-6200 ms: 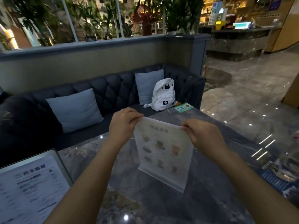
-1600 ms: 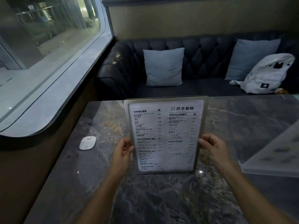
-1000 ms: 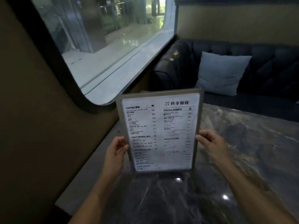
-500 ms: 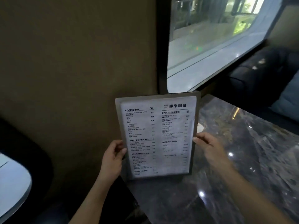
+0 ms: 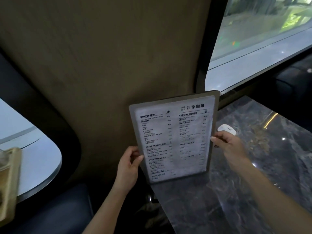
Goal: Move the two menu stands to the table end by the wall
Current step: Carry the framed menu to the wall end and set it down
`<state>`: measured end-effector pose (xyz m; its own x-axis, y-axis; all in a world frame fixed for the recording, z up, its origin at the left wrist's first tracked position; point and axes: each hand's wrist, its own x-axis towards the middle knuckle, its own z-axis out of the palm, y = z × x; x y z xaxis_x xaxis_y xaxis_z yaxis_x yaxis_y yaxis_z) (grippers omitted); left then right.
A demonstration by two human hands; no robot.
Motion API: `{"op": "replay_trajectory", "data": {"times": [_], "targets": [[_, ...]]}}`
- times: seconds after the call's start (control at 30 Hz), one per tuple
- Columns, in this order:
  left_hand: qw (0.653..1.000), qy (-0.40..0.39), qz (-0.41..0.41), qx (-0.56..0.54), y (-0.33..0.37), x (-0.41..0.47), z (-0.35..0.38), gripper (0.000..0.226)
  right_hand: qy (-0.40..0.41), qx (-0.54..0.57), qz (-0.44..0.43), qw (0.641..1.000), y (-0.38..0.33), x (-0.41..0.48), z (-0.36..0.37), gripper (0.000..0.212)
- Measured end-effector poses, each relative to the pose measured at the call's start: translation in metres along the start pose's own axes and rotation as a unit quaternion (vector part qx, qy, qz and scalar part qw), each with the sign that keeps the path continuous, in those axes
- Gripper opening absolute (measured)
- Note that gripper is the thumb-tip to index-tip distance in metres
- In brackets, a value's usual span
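Note:
A grey-framed menu stand [image 5: 173, 137] with a white printed drinks list stands upright at the near-left corner of the dark marble table [image 5: 253, 191], close to the brown wall [image 5: 118, 65]. My left hand [image 5: 129, 168] grips its left edge and my right hand [image 5: 231, 149] grips its right edge. Its bottom edge sits at the table's surface near the corner. The second menu stand is out of view.
A small white puck-shaped device [image 5: 227, 130] lies on the table just behind my right hand. A window [image 5: 261, 39] runs along the wall to the right. A dark sofa seat [image 5: 50, 213] lies below left, with another pale table [image 5: 33, 157] beyond it.
I have carried the framed menu stand across the table toward the wall, and it has shifted further to the right in my view, tilting slightly. Both hands keep their grip.

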<state>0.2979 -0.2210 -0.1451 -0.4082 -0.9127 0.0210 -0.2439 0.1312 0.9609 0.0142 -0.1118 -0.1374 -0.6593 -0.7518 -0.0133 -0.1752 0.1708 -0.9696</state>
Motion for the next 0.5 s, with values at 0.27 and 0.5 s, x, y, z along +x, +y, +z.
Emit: {"op": "replay_trajectory", "data": {"times": [0.27,0.5], "targets": [[0.999,-0.044,0.002,-0.001,-0.002,-0.002,-0.001,0.026,-0.012,0.000,-0.002,1.000,0.000,-0.005,-0.008,0.018],[0.995,-0.081,-0.060,0.016,-0.023,-0.012,-0.002,0.035,-0.007,-0.043,0.060,0.997,0.027,-0.033,-0.009,0.023]]}}
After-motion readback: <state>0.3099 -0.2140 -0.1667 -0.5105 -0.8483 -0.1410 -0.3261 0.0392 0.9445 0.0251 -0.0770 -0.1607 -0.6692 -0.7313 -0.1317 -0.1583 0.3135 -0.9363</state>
